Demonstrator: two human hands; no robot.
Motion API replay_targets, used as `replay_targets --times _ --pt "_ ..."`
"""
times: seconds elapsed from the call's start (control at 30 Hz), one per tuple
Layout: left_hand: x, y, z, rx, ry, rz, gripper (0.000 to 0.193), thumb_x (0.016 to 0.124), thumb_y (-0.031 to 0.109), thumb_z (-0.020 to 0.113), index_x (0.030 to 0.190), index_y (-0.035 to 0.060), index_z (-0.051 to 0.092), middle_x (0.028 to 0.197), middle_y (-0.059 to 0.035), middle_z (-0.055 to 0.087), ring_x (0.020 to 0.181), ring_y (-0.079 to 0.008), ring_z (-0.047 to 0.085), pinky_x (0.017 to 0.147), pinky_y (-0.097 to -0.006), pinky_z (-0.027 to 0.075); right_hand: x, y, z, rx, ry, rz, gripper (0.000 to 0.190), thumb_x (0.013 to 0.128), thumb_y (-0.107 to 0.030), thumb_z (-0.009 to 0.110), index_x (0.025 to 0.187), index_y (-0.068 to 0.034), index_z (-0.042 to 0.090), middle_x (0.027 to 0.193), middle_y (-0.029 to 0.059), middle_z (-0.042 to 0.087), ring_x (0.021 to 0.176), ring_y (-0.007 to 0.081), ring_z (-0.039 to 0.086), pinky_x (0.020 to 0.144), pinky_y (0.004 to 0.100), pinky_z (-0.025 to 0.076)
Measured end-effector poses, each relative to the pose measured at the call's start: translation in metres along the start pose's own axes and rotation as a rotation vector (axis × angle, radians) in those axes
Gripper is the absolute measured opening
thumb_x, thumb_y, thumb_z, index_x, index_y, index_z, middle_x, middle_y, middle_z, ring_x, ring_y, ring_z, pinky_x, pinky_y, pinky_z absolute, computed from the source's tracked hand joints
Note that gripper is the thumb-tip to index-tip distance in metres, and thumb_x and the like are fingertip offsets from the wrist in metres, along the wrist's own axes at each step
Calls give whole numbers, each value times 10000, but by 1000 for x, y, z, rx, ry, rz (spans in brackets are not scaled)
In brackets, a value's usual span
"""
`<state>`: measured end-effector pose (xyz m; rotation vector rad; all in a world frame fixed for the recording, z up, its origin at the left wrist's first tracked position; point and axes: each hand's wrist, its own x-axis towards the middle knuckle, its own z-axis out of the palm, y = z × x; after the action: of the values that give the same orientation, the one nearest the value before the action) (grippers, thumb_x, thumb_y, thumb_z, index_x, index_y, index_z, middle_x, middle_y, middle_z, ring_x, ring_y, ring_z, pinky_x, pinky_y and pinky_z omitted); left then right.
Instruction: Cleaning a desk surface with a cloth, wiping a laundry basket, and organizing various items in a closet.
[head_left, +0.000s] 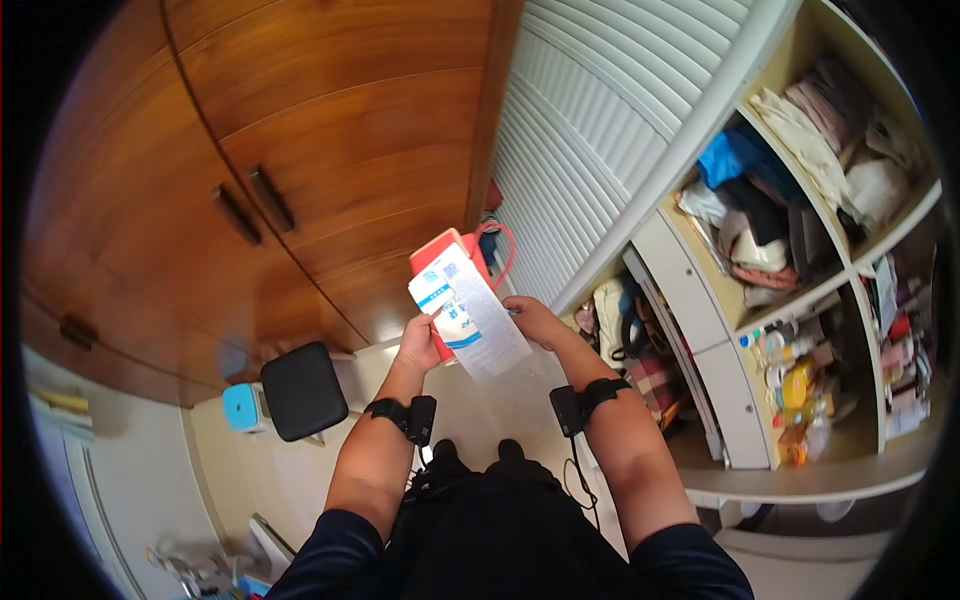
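My left hand (421, 346) grips the lower left side of a red bag or box (436, 249), its thumb over a blue-and-white printed packet or leaflet (461, 341). A thin whitish sheet (496, 326) bearing print lies over the right part of these and hangs past the lower edge. The fingers of my right hand (534, 321) are at the right edge of the sheet and seem to pinch it; their tips are partly hidden. A red loop handle (511, 255) sticks out at the upper right of the red bag or box.
A wooden wardrobe (360, 142) stands ahead, beside a white louvred door (600, 112). On the right, open shelves (795, 300) hold clothes and several bottles. A black-topped stool (304, 390) and a blue-lidded bin (241, 407) are on the floor at left.
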<state>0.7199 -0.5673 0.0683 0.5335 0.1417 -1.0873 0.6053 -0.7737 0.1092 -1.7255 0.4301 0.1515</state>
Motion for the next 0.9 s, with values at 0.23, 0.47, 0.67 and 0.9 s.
replay_targets --times 0.23,0.47,0.67,0.9 --pt "27 11 -6 5 6 8 379 954 194 489 1299 36 479 1272 -126 576 1146 -305 566 1006 -485 422 -43 17 -36 97 127 118 192 860 -236 676 916 -53 666 778 -21 597 700 73 503 617 229 404" --pt "50 -13 18 215 -75 -100 385 929 184 562 1281 45 491 1199 -103 609 1070 -254 603 937 -420 475 -102 40 -85 95 341 173 302 814 -345 731 929 -79 648 833 -26 590 739 75 494 640 234 389" --pt "76 -50 68 304 -196 -245 363 910 144 583 1242 14 519 1185 -125 616 1036 -260 622 901 -412 499 -148 72 -120 246 393 113 306 807 -340 740 937 -80 644 852 -14 598 777 83 507 677 235 394" --pt "106 -117 160 500 -252 -161 360 916 66 536 1261 0 463 1171 -143 610 1029 -272 628 914 -421 506 -195 73 -161 347 432 -1 228 837 -211 704 998 -53 673 960 14 642 894 89 548 804 236 435"
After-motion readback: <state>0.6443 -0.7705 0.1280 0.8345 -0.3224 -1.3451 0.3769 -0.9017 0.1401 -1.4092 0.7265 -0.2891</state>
